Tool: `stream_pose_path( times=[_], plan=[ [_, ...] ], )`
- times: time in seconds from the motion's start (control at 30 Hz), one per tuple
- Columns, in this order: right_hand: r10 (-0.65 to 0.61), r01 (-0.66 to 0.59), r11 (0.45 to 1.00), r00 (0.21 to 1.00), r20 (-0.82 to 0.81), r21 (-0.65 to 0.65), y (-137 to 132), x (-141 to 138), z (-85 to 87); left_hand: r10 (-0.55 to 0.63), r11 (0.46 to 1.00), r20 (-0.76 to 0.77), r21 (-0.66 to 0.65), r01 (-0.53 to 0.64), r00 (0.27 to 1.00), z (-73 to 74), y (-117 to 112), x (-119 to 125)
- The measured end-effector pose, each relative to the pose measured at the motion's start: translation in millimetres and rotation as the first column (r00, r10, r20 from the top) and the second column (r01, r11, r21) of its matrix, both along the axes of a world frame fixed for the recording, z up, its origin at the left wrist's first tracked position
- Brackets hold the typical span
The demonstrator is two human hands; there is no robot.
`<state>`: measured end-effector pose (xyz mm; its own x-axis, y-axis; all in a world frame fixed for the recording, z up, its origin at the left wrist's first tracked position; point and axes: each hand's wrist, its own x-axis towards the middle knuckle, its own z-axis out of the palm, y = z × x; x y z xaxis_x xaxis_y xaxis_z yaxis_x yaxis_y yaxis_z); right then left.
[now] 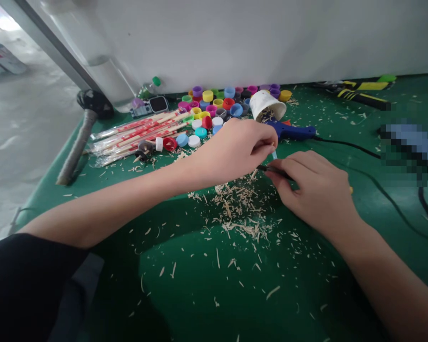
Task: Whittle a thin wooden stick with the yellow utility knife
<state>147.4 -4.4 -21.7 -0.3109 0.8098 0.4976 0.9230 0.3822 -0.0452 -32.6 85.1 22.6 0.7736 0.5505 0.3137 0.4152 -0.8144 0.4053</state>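
My left hand (237, 148) is closed in a pinch over the green table (199, 266), its fingertips on a small pale blue piece (274, 155) that I cannot make out. My right hand (312, 187) is curled round a thin dark tool (271, 169) whose tip points left, right under the left fingertips. A pile of wood shavings (240, 206) lies just below both hands.
Several coloured bottle caps (217, 107) are heaped at the back. Wrapped chopsticks (135, 135) lie left of them. A tipped white cup (266, 104), a blue glue gun (292, 131) with a black cord, yellow-handled tools (360, 90) and a hammer (82, 133) surround the work spot.
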Motion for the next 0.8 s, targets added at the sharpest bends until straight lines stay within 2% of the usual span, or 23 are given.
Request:
stream_pose_path(
  times=[0.37, 0.57, 0.7, 0.8],
  plan=[
    [0.055, -0.055, 0.997, 0.998, -0.001, -0.061, 8, 4, 0.1, -0.034, 0.999, 0.04, 0.011, 0.033, 0.999, 2.6, 0, 1],
    [0.111, -0.089, 0.988, 0.977, 0.179, -0.129, 6, 1, -9.1, -0.027, 1.0, 0.013, -0.006, 0.028, 1.0, 3.6, -7, 1],
    [0.114, -0.097, 0.989, 0.981, 0.158, -0.111, 5, 1, -11.5, -0.014, 1.0, 0.023, -0.002, 0.014, 1.0, 3.3, -6, -1],
    [0.095, -0.087, 0.993, 0.991, 0.094, -0.085, 5, 1, -7.0, -0.026, 1.0, 0.042, -0.008, 0.026, 0.999, 2.2, -3, -2]
  ],
)
